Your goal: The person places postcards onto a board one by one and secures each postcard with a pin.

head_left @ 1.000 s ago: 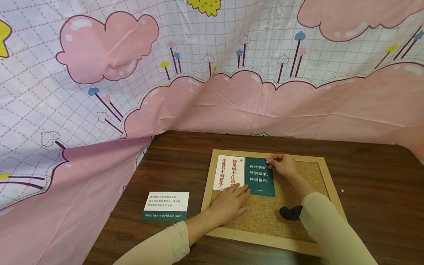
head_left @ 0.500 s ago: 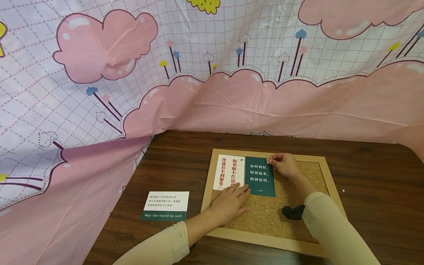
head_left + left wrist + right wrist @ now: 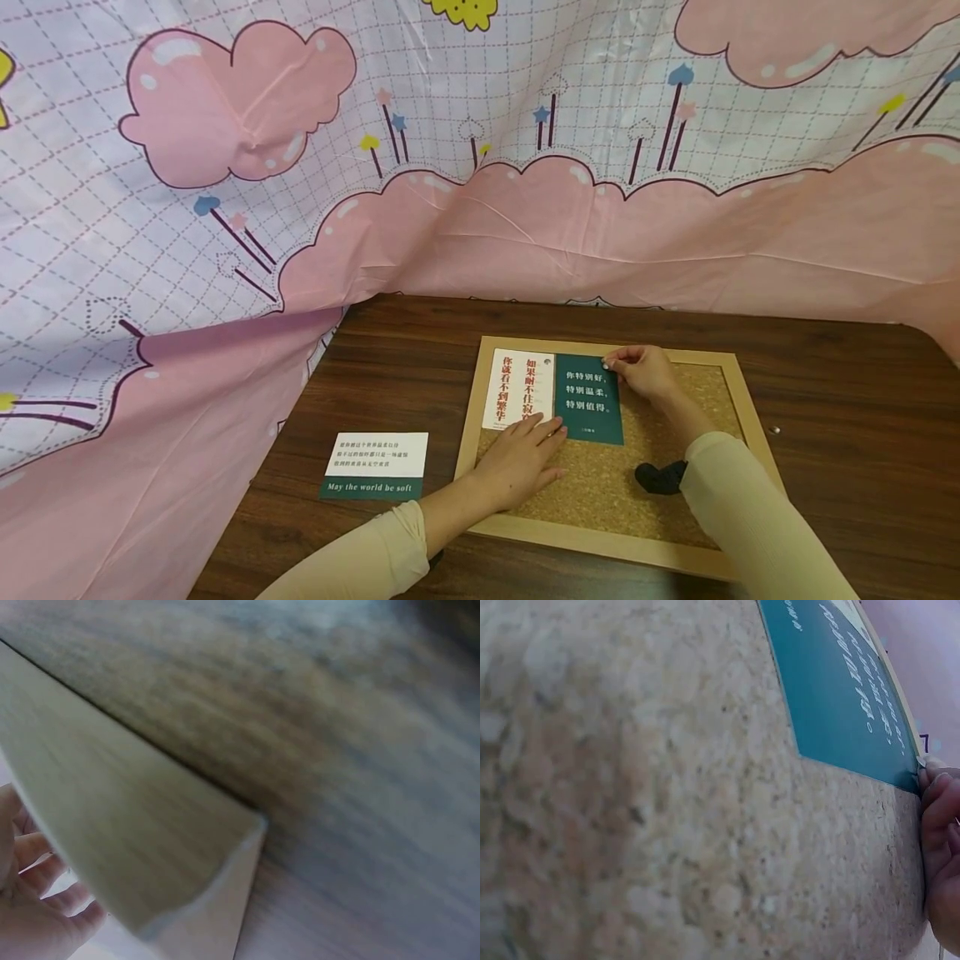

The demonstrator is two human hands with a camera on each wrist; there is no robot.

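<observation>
Head | left hand (image 3: 519,465): spread, touching white card (image 3: 517,388) | right hand (image 3: 643,372): pinches pin (image 3: 606,364) at green card (image 3: 588,398) corner

Board (image 3: 592,492): cork face, pale wood frame, flat on the bench (image 3: 390,375). Green card (image 3: 588,408), white print, lies flat on the upper cork; white card (image 3: 504,387), red print, adjoins its left edge, lower right corner partly covered by the left fingers (image 3: 528,427). Pin (image 3: 606,364): small, pale, pinched by the right fingers (image 3: 628,354) at the green card's upper right corner.
</observation>
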